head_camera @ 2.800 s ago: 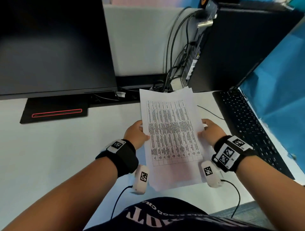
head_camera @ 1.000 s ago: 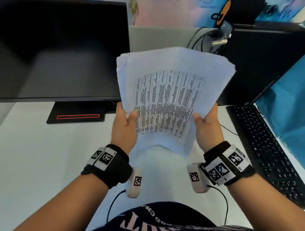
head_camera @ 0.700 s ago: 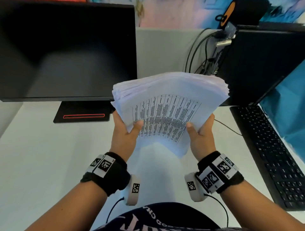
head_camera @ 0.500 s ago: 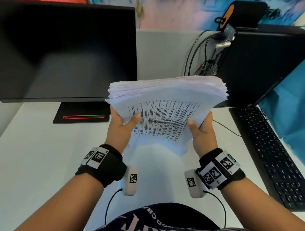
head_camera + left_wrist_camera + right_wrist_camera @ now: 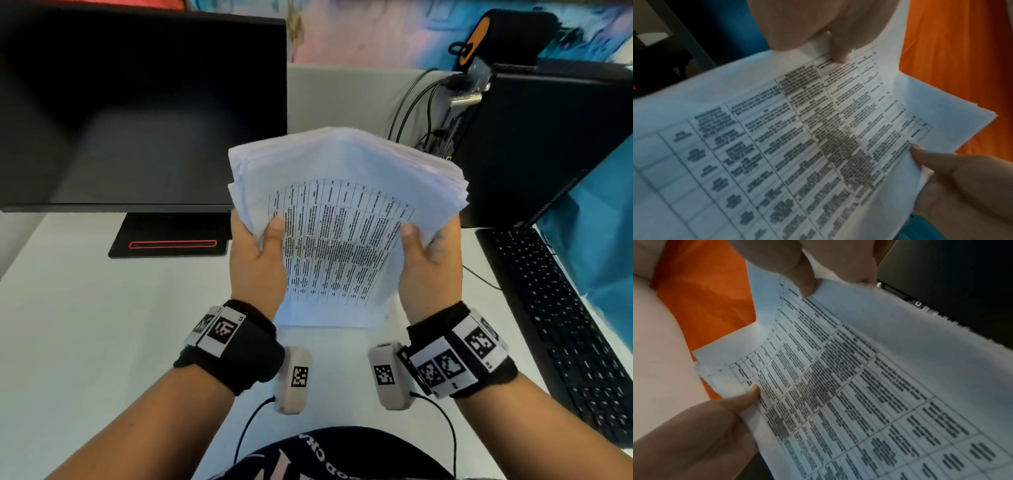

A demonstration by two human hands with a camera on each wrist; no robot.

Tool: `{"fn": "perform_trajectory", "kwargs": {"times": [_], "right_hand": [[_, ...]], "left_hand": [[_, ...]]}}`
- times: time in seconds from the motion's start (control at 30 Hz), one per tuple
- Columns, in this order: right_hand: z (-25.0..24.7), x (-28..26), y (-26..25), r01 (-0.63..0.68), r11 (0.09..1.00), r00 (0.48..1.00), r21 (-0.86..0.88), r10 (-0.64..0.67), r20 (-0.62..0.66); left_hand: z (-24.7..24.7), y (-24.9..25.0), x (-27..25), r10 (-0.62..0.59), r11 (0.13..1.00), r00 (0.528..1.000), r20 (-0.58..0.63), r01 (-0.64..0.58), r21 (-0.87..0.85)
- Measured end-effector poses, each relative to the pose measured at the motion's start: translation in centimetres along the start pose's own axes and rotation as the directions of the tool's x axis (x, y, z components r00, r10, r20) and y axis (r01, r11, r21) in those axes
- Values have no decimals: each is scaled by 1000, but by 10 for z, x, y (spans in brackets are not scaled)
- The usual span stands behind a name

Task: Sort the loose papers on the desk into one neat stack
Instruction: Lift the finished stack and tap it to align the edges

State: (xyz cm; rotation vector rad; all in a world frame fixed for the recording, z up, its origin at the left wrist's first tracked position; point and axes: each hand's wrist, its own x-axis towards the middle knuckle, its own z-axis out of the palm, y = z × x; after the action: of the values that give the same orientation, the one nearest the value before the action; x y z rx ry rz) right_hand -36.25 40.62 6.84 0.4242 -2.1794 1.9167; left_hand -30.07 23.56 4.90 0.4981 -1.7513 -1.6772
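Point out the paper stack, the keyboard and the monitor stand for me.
paper stack (image 5: 342, 240), head view, on the printed table of the top sheet
keyboard (image 5: 565, 325), head view, on its keys
monitor stand (image 5: 171, 236), head view, on its flat base

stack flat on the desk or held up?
Held up. Both hands, left and right, grip the stack by its sides, bowed, its lower edge clear of the desk.
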Motion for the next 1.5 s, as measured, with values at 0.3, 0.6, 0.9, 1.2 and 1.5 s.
{"fn": "perform_trajectory", "kwargs": {"times": [0.3, 0.6, 0.9, 1.2, 1.5], "right_hand": [[5, -3, -16, 164, 983, 986, -80, -166, -21], [-9, 33, -43, 485, 702, 874, -521, -399, 278], [-12, 33, -40, 567, 616, 824, -547, -411, 390], [-19, 40, -27, 360, 908, 932, -212, -339, 129], [-3, 33, -13, 369, 873, 929, -320, -336, 156]], "left_hand": [[-9, -13, -18, 36, 999, 998, 55, -37, 14], [-26, -23, -2, -43, 998, 994, 102, 38, 55], [-29, -34, 20, -146, 988, 976, 160, 134, 79], [-27, -27, 32, -190, 981, 950, 246, 190, 27], [-26, -29, 32, -225, 974, 929, 295, 226, 32]]}}
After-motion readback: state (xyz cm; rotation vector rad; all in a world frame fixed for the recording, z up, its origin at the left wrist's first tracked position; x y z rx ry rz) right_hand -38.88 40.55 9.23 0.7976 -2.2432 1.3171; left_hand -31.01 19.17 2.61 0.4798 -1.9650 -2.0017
